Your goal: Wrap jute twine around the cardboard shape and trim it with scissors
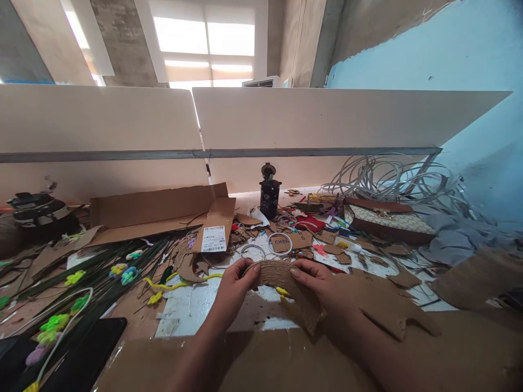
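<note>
Both hands hold a curved strip wrapped in brown twine (pixel 277 272), raised over the near part of the table. My left hand (pixel 240 280) pinches its left end between thumb and fingers. On the other side my right hand (pixel 312 283) grips it near the top of the curve, and the strip's wider end hangs down beside the palm. A yellow piece (pixel 283 292) shows just below the strip. Beyond the hands lie two pale rings (pixel 280 244) and a cardboard scrap with printed letters (pixel 302 240). A yellow cord (pixel 180 284) runs toward my left wrist.
An open cardboard box (pixel 159 209) stands back left. A black tumbler (pixel 270 198) with raised lid is at centre back. A patterned handbag (pixel 386 220) and coiled pale tubing (pixel 379 177) lie right. Yarn flowers (pixel 55 324) and a black flat device (pixel 98 354) lie left. Cut cardboard (pixel 392 302) is at right.
</note>
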A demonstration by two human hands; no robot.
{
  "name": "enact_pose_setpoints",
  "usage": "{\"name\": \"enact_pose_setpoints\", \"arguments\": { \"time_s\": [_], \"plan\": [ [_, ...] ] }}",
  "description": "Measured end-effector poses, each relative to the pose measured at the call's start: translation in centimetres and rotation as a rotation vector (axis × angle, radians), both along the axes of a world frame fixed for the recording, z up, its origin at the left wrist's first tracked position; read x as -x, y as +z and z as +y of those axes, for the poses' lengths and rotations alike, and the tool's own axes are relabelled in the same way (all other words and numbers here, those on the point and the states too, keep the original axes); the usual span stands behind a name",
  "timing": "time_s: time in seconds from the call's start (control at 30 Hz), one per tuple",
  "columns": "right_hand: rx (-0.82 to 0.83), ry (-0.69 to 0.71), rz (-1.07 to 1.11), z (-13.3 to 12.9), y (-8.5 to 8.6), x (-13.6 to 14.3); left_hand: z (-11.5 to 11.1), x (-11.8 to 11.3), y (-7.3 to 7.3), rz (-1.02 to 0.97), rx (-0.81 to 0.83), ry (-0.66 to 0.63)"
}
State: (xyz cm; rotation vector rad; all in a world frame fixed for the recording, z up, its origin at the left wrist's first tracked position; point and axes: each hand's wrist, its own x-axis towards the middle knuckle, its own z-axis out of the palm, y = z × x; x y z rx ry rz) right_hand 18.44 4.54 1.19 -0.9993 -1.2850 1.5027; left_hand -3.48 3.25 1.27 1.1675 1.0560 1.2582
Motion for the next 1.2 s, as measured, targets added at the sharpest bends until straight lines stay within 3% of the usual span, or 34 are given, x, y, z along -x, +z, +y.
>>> {"name": "enact_pose_setpoints", "arguments": {
  "time_s": [0.17, 0.37, 0.53, 1.2],
  "plan": [
    [0.023, 0.012, 0.035, 0.0, 0.0, 0.1, -0.1, -0.1, 0.0, 0.008, -0.023, 0.023],
    [0.048, -0.097, 0.1, 0.6, -0.5, -0.1, 0.1, 0.1, 0.0, -0.05, 0.03, -0.017],
    [0.058, -0.074, 0.105, 1.0, -1.0, -0.3, 0.1, 0.3, 0.1, -0.081, 0.02, 0.019],
    [0.092, -0.176, 0.219, 1.4, -1.5, -0.5, 0.2, 0.3, 0.3, -0.034, 0.001, 0.04]
  ]
}}
